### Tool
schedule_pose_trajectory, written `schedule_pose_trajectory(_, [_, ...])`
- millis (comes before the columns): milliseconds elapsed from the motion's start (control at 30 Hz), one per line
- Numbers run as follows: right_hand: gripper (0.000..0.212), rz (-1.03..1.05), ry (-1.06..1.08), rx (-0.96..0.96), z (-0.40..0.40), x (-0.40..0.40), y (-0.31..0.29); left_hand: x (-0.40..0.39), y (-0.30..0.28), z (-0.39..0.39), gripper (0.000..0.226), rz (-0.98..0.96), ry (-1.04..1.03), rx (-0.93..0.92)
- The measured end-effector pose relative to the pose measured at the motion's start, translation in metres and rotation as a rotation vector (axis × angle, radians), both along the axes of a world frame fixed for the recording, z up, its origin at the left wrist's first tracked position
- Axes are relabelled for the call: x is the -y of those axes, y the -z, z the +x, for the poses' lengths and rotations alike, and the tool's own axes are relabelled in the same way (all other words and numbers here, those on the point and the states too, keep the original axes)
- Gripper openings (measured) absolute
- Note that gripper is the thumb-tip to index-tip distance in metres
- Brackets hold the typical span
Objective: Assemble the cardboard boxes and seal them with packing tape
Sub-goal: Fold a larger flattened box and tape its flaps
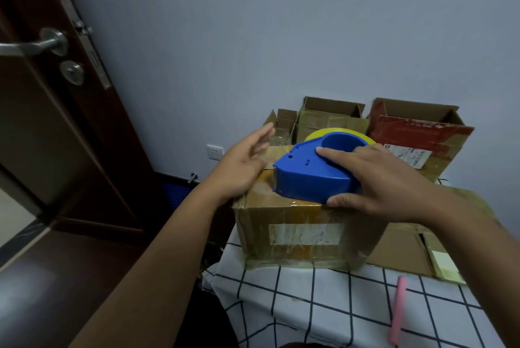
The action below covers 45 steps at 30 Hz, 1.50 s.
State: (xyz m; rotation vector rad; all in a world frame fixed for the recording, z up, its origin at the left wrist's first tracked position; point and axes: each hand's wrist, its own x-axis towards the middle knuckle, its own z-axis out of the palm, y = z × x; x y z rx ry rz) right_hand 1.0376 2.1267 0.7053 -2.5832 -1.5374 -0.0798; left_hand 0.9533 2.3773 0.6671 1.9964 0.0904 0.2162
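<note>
Right hand (pixel 385 179) grips the dispenser (pixel 312 176) atop the box (pixel 295 232), left hand (pixel 242 167) spread flat beside it: press down, pull steadily along the seam.

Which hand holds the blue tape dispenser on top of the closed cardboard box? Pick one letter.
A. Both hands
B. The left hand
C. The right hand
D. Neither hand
C: the right hand grips the blue tape dispenser from above on the cardboard box, while the left hand lies open beside it, fingers straight and off the dispenser.
</note>
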Motion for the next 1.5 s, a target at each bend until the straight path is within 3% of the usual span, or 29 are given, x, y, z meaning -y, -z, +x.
schedule_pose_trajectory(100, [0.082,0.022,-0.045,0.008,0.001,0.001,0.001,-0.004,-0.003,0.011,0.051,-0.008,0.074,-0.035])
schedule_pose_trajectory(233, [0.082,0.017,-0.072,0.013,0.002,-0.002,-0.002,-0.002,-0.002,0.013,0.012,-0.071,-0.039,-0.004])
schedule_pose_trajectory(500, [0.078,0.064,0.002,0.023,0.009,-0.008,-0.030,-0.002,0.002,0.012,0.020,-0.193,-0.118,0.036])
schedule_pose_trajectory(667, [0.069,-0.095,-0.013,0.131,0.009,-0.031,-0.057,-0.003,0.002,0.016,0.019,-0.319,-0.230,0.069])
schedule_pose_trajectory(800, [0.092,-0.152,0.009,0.225,0.010,-0.047,-0.070,-0.004,0.001,0.015,0.016,-0.532,-0.216,0.043])
schedule_pose_trajectory(900, [0.090,-0.153,0.017,0.263,0.012,-0.057,-0.077,-0.006,0.001,0.016,0.017,-0.520,-0.237,0.051])
schedule_pose_trajectory(1033, [0.083,-0.120,0.000,0.082,0.019,-0.062,-0.088,-0.006,0.002,0.016,0.015,-0.373,-0.299,0.017])
schedule_pose_trajectory(1200, [0.082,-0.115,0.039,-0.150,0.032,-0.058,-0.094,-0.001,-0.006,0.017,0.019,-0.359,-0.291,0.013])
schedule_pose_trajectory(1500, [0.079,0.025,0.037,-0.207,0.045,-0.060,-0.085,-0.003,-0.019,0.015,0.018,-0.314,-0.361,0.026])
